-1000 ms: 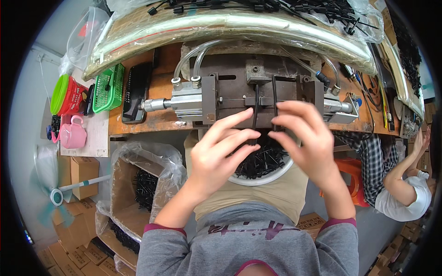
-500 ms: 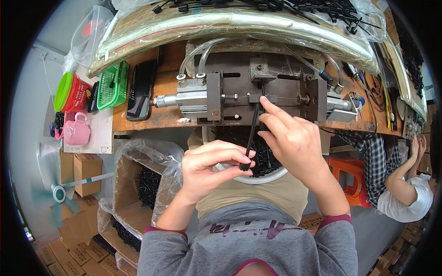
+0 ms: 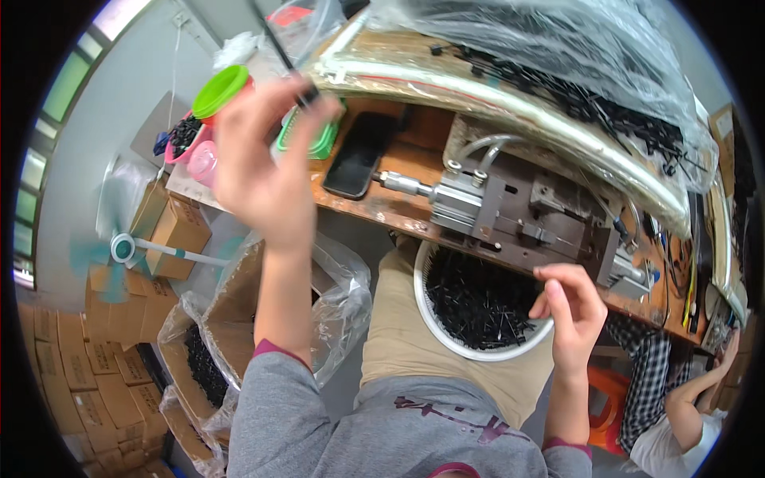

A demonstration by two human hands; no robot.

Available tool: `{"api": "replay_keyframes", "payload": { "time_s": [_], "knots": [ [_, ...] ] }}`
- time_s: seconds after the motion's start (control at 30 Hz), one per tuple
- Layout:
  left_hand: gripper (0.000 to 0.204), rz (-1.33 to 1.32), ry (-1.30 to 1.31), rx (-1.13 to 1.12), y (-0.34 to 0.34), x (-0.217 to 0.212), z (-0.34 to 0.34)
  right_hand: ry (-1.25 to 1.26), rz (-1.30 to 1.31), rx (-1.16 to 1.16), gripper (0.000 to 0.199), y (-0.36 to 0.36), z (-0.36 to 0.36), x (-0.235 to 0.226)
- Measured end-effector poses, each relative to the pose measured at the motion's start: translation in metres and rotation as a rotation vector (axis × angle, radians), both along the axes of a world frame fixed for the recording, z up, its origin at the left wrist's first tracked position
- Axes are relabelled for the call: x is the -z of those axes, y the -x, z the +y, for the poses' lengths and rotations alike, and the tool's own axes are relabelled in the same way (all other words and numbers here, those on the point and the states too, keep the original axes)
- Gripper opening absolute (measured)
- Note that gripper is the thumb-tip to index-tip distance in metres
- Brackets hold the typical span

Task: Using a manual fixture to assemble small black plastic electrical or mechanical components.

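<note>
The left hand [image 3: 259,175], raised at left, grasps a black rod-shaped part [image 3: 307,95] between its fingers; both are blurred. The right hand [image 3: 577,315] is positioned at the right rim of a white tub [image 3: 478,354] containing black pieces [image 3: 476,303]; its fingers are released, loosely curled. A metal fixture [image 3: 522,219] stands beyond, on the wooden surface [image 3: 402,213].

Pale grey wall [image 3: 147,76] at left, window [image 3: 67,86] at far left edge (bright, some panes greenish). Brown cartons [image 3: 76,382] stacked lower left. Fan [image 3: 122,248] near them, blades blurred. Worn wooden workbench [image 3: 413,150] spans middle; orange stool [image 3: 612,396] lower right.
</note>
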State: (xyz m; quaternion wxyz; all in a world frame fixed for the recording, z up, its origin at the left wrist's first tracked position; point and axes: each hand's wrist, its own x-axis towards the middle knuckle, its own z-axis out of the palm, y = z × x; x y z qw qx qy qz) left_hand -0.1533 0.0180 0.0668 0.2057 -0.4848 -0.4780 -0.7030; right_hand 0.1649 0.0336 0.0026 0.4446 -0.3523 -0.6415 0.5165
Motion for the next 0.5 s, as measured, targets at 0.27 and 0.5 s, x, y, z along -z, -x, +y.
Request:
{"api": "replay_keyframes", "payload": {
  "time_s": [0.27,0.5],
  "knots": [
    [0.048,-0.029,0.142,-0.298,0.163,-0.086,0.057,-0.131,-0.153,-0.003,0.016,-0.005,-0.036,0.005],
    [0.011,0.082,0.380,0.242,0.012,-0.066,0.057,-0.225,-0.197,0.023,0.011,-0.008,0.007,-0.016]
  ]
}}
